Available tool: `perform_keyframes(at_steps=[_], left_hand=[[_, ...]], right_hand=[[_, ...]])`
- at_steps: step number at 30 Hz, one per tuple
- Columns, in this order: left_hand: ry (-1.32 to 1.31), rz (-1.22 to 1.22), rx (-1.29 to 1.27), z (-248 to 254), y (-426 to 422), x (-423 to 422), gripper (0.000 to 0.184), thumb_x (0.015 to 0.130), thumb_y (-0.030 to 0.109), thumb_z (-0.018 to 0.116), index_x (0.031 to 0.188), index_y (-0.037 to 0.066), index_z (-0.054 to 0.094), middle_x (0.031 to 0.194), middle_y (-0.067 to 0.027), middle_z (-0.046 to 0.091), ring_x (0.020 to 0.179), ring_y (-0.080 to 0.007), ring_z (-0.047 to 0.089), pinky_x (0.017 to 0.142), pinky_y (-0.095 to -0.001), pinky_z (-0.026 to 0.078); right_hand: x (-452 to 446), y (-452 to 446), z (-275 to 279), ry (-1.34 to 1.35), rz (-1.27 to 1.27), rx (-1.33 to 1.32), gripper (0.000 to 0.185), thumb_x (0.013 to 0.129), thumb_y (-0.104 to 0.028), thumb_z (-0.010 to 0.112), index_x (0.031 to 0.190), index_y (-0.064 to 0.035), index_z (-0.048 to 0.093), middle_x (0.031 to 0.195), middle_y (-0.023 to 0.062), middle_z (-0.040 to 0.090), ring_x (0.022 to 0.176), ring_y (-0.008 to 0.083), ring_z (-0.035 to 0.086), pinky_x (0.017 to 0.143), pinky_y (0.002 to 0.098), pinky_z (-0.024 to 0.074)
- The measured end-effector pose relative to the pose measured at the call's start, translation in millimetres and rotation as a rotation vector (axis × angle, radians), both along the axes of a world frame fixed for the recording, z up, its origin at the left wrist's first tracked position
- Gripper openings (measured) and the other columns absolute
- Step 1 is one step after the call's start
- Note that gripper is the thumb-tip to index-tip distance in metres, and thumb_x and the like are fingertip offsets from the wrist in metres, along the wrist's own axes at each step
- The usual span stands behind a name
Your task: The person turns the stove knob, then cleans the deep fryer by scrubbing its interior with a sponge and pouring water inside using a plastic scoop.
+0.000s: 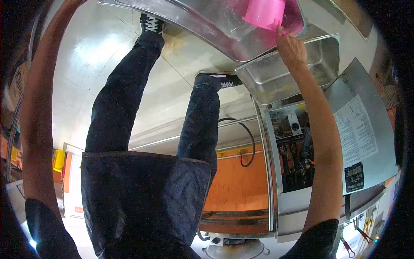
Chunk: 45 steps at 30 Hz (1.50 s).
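Observation:
My right hand (293, 51) is closed at the near side of a pink plastic mug (264, 13), its fingers bent against the pink plastic. The exact grip is partly hidden by the hand itself. The mug is inside a large steel basin (196, 26), whose wet-looking inner wall carries a pink reflection. Below my right wrist is a smaller, deep steel pan (263, 82), stained at its bottom. My left arm (39, 108) reaches up along the left side, and its hand lies beyond the top edge of the view.
An open metal cabinet (295, 146) with hoses and valves stands right of my legs, its grey door panel (358, 129) bearing printed sheets. A black hose (248, 138) loops near the orange panel (237, 183). My shoes rest on a wet, tiled floor (82, 64).

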<state>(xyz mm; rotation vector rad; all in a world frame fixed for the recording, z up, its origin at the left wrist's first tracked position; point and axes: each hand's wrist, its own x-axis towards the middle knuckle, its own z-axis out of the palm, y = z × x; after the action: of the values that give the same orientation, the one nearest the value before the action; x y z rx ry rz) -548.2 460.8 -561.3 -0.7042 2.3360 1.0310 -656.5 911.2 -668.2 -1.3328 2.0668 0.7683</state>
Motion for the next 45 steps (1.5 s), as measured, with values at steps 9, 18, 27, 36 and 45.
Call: perform_keyframes(at_steps=[9,18,27,36,45], left_hand=[[-0.068,0.047,-0.154,19,19,-12,0.035,0.077,0.016,0.066,0.106,-0.004,0.062,0.091,-0.0093,0.065,0.08,-0.0166,0.06,0.073,-0.0311,0.048],[-0.095,0.075,-0.143,26,30,-16,0.038,0.076,0.014,0.065,0.109,-0.005,0.061,0.092,-0.0122,0.065,0.082,-0.0193,0.061,0.075,-0.032,0.049],[0.056,-0.051,-0.127,-68,-37,4,0.045,0.088,0.027,0.062,0.124,0.001,0.057,0.091,-0.0057,0.066,0.074,-0.0121,0.057,0.067,-0.0286,0.048],[-0.171,-0.102,-0.106,-94,-43,-26,0.04,0.083,0.03,0.062,0.108,-0.001,0.064,0.08,-0.0061,0.065,0.069,-0.0159,0.058,0.064,-0.0303,0.046],[-0.143,-0.112,-0.294,-135,-44,-14,0.041,0.08,0.04,0.061,0.087,0.001,0.067,0.076,-0.0134,0.066,0.072,-0.0272,0.064,0.066,-0.0396,0.047]], right_hand=[[39,2,-2,-0.204,-0.308,-0.118,0.034,0.095,-0.03,0.044,0.119,-0.006,0.047,0.093,0.0194,0.068,0.083,0.0343,0.069,0.065,0.0462,0.0569],[87,19,-16,-0.481,-0.527,-0.169,0.041,0.1,-0.032,0.034,0.109,-0.0004,0.058,0.094,0.0238,0.066,0.086,0.0441,0.063,0.077,0.0532,0.051],[133,10,0,-1.006,-1.661,-0.624,0.044,0.096,-0.041,0.053,0.123,-0.0068,0.06,0.059,-0.0068,0.049,0.054,0.0069,0.047,0.05,0.0258,0.0407],[199,-46,88,-1.102,-2.139,-1.049,0.041,0.096,-0.026,0.057,0.133,-0.0069,0.053,0.057,-0.0074,0.045,0.048,0.0018,0.04,0.043,0.019,0.032],[206,-8,262,-1.044,-2.069,-1.248,0.045,0.097,-0.016,0.05,0.139,-0.0006,0.043,0.059,-0.0039,0.048,0.046,0.005,0.042,0.042,0.023,0.0353]])
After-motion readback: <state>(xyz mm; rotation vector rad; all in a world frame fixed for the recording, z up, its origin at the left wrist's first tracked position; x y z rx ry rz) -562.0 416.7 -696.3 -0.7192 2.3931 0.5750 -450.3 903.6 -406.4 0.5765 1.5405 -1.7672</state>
